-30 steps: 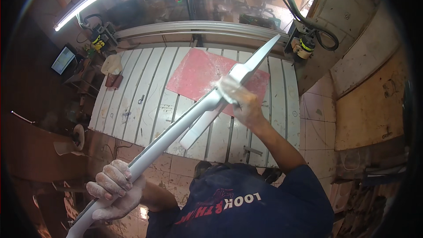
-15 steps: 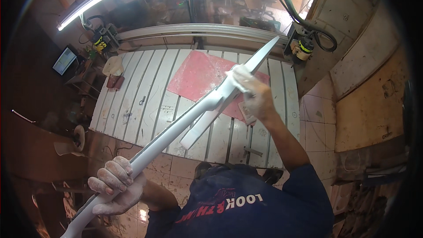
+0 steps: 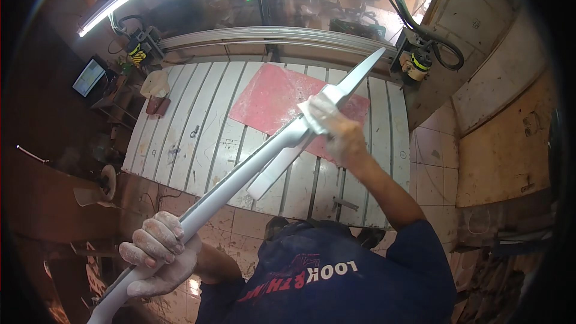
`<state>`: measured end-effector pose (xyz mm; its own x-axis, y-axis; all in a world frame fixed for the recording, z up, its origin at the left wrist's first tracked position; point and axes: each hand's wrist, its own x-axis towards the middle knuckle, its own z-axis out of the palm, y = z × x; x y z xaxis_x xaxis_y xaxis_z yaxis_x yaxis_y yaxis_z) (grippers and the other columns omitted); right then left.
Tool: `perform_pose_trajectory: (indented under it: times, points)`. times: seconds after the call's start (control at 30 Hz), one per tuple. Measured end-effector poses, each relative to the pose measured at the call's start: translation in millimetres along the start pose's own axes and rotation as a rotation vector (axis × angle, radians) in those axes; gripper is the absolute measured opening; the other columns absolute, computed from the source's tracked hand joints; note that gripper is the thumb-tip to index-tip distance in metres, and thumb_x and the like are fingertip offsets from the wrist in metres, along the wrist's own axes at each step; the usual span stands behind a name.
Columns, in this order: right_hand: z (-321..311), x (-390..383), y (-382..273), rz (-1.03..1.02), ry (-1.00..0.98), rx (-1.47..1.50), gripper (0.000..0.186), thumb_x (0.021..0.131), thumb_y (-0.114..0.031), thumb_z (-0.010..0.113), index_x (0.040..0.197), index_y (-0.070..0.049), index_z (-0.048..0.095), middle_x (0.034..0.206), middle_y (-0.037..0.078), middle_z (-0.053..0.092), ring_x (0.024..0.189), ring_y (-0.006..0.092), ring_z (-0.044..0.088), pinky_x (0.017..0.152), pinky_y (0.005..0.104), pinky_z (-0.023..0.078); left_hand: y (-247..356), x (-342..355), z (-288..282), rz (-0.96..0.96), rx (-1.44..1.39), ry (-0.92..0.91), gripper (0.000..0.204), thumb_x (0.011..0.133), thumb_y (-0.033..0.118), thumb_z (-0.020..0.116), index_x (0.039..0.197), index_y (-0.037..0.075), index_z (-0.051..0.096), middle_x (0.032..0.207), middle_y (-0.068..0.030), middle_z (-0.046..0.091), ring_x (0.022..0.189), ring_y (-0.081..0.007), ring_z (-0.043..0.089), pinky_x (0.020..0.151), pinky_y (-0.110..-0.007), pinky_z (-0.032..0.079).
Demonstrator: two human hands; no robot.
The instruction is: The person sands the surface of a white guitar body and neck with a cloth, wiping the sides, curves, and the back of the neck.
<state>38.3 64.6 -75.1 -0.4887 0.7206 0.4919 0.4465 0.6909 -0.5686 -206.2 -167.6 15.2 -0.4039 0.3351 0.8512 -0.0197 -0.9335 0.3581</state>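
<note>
A long pale grey-white pickaxe-shaped piece (image 3: 239,175) runs slantwise from the lower left up to the far right, held above the table. My left hand (image 3: 159,253) wraps round its handle near the lower end, fingers dusted white. At the joint where the head crosses the handle, my right hand (image 3: 337,131) presses a small white sheet or pad (image 3: 310,121) against the surface; its exact kind cannot be told. One pointed end of the head reaches beyond my right hand. The other, blunt end sticks out beneath the handle toward me.
Below lies a slatted white table (image 3: 180,138) with a dusty red sheet (image 3: 264,96) on it. A pale bag-like container (image 3: 155,84) stands at its left corner. A metal rail (image 3: 270,37) spans the back, with machine units at both ends. A monitor (image 3: 89,78) glows at left.
My right hand has slid a little down and left with the white pad, from the head toward the joint. The left hand keeps its hold on the handle.
</note>
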Motion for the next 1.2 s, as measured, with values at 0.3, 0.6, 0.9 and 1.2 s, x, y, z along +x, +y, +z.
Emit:
perform_pose_trajectory:
  times: [0.3,0.6,0.9,1.2]
  points:
    - [-6,6,3,-0.170,-0.083,0.109,0.048,0.080,0.009,0.060,0.123,-0.010,0.068,0.130,0.011,0.065,0.122,0.0249,0.062,0.099,0.0329,0.055,0,2,-2,-0.030,-0.082,-0.045,0.052,0.098,0.063,0.048,0.088,0.012,0.050,0.068,-0.0002,0.046,0.063,-0.0133,0.046,0.074,-0.034,0.046]
    - [-1,7,3,-0.184,0.003,-0.026,0.052,0.079,0.009,0.058,0.125,-0.013,0.069,0.132,0.008,0.064,0.111,0.0250,0.068,0.093,0.0320,0.058,2,-1,-2,0.015,0.005,-0.013,0.055,0.097,0.066,0.044,0.091,0.012,0.050,0.066,0.0001,0.049,0.059,-0.0122,0.050,0.067,-0.033,0.050]
    - [-6,-3,9,-0.107,-0.057,-0.065,0.055,0.078,0.009,0.061,0.126,-0.018,0.068,0.134,0.005,0.063,0.110,0.0258,0.068,0.093,0.0304,0.058,2,-3,0,-0.015,-0.035,-0.012,0.054,0.097,0.065,0.046,0.089,0.012,0.050,0.067,0.0000,0.048,0.061,-0.0126,0.049,0.071,-0.034,0.049]
    - [0,-5,-15,-0.095,0.003,0.015,0.053,0.078,0.006,0.063,0.126,-0.016,0.067,0.133,0.009,0.063,0.116,0.0274,0.064,0.095,0.0316,0.056,3,-4,0,-0.014,-0.029,-0.007,0.054,0.097,0.066,0.047,0.089,0.012,0.051,0.067,0.0001,0.049,0.061,-0.0126,0.049,0.072,-0.034,0.049]
